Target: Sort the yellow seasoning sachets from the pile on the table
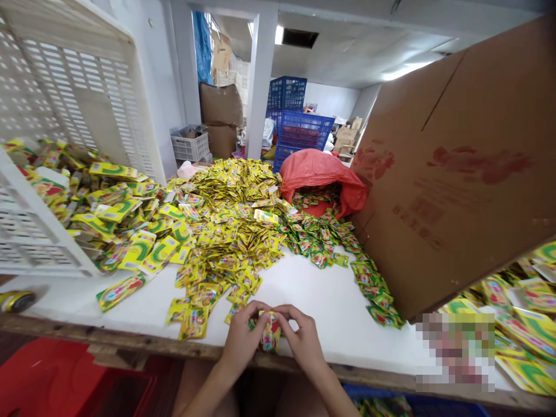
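Close to the table's front edge, my left hand [245, 336] and my right hand [300, 333] meet around a small printed carton [271, 335]. Fingers of both hands are closed on its upper part, thumbs toward each other; what is inside it is hidden. Just left of them lie yellow sachets [193, 321], the front of a large heap [230, 231]. Green sachets [319, 255] spread across the table farther back and to the right. A single yellow-green carton [120, 291] rests on the table to the left.
A white crate [145, 104] on its side spills cartons at left. A red bag [324, 171] opens onto green sachets. The tilted cardboard box [452, 156] stands at right, more cartons [530, 313] beyond. A red stool [56, 376] and blue crate [434, 405] sit below.
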The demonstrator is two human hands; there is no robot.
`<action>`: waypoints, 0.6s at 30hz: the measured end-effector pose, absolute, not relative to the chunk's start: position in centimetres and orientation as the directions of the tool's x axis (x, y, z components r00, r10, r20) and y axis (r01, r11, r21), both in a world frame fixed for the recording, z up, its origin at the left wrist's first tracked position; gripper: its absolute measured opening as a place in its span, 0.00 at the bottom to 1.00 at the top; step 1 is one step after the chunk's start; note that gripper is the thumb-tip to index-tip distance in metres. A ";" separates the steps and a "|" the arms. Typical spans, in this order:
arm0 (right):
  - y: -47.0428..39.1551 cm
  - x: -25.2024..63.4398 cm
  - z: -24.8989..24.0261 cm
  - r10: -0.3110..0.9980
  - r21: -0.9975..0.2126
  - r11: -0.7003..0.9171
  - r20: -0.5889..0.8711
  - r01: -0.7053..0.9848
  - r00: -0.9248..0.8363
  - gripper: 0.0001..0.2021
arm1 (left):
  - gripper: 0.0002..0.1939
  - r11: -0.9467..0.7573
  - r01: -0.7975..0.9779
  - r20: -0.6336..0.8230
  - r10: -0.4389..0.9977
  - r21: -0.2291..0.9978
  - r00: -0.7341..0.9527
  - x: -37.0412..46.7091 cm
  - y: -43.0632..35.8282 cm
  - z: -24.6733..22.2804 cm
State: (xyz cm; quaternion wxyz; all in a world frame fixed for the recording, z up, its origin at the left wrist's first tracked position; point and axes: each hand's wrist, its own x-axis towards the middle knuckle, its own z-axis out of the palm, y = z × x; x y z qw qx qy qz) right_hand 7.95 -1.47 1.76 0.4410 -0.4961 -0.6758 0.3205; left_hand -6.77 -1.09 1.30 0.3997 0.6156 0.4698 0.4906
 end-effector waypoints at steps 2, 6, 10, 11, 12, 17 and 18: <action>-1.3 7.9 2.0 0.959 -0.870 0.283 0.256 0.405 -0.119 0.10 | 0.09 -0.233 0.208 0.222 0.972 0.950 0.075 -6.7 -0.8 1.6; -1.2 8.0 2.7 0.958 -0.859 0.287 0.263 0.425 -0.116 0.11 | 0.10 -0.226 0.190 0.212 0.973 0.956 0.088 -6.8 -0.3 1.8; -1.3 8.1 2.2 0.955 -0.881 0.298 0.270 0.367 -0.126 0.10 | 0.10 -0.209 0.123 0.198 0.975 0.970 0.097 -7.3 -0.4 1.2; -1.5 8.0 1.8 0.954 -0.889 0.298 0.271 0.347 -0.126 0.09 | 0.10 -0.217 0.112 0.205 0.973 0.970 0.105 -7.4 -0.5 1.0; -1.7 7.9 1.4 0.955 -0.898 0.297 0.271 0.326 -0.124 0.08 | 0.09 -0.226 0.105 0.213 0.970 0.968 0.118 -7.5 -0.6 0.8; -3.6 7.1 0.9 0.947 -0.908 0.320 0.309 0.271 -0.084 0.09 | 0.11 -0.217 0.163 0.192 0.969 0.963 0.154 -7.6 -1.1 -0.2; -3.9 7.6 1.5 0.940 -0.893 0.339 0.337 0.296 -0.059 0.09 | 0.13 -0.216 0.175 0.195 0.972 0.961 0.130 -7.8 -1.1 -0.6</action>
